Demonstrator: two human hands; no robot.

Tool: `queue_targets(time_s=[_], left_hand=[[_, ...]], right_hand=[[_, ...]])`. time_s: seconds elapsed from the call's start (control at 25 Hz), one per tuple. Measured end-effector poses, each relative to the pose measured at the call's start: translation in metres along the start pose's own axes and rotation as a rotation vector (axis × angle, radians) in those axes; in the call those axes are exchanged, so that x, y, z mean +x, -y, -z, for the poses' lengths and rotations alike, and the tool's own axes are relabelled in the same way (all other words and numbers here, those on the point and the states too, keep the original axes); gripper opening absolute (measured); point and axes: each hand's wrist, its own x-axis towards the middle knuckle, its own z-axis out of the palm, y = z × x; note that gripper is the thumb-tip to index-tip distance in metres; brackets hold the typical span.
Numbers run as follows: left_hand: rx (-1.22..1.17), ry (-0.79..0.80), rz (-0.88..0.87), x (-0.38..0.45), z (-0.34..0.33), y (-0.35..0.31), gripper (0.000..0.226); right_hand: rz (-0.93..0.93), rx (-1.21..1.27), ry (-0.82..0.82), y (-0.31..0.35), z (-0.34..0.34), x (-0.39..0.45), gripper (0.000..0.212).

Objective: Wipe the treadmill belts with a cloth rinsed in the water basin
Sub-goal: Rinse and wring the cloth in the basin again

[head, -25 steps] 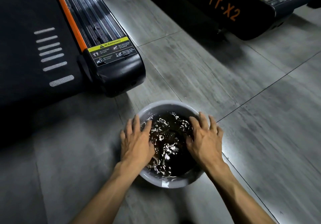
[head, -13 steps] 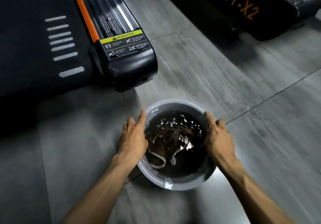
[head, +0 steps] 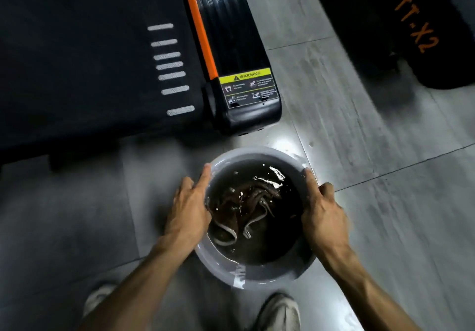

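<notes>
A grey water basin (head: 257, 278) stands on the floor just in front of the treadmill's rear end. It holds dark water, and a brown cloth (head: 246, 198) with pale edging lies sunk in it. My left hand (head: 190, 204) grips the basin's left rim, with the index finger stretched along the edge. At the right rim, my right hand (head: 323, 215) holds on, thumb on the edge and fingers curled outside. The black treadmill belt (head: 90, 60) with white stripes fills the upper left.
The treadmill's side rail (head: 231, 35) with an orange strip and a yellow warning label ends close behind the basin. A second black treadmill (head: 411, 22) marked TT-X2 stands at the upper right. The floor is grey tile. My two shoes (head: 280, 312) show at the bottom.
Both hands came out of the water, let go of the cloth and took hold of the basin's rim. The view has swung down, and my shoes now show.
</notes>
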Motion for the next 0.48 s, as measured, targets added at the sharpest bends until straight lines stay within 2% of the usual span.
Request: queue_targets(time_s=[0.24,0.48], left_hand=[[-0.069,-0.027,0.16,-0.103,0.125,-0.009,0.096],[-0.139,-0.115,0.313,-0.194,0.214,-0.006,0.096]], right_hand=[[0.1,0.027,0.129,0.065,0.107,-0.076,0.078],[0.223,-0.046,0.22,0.132,0.199,-0.136,0.086]])
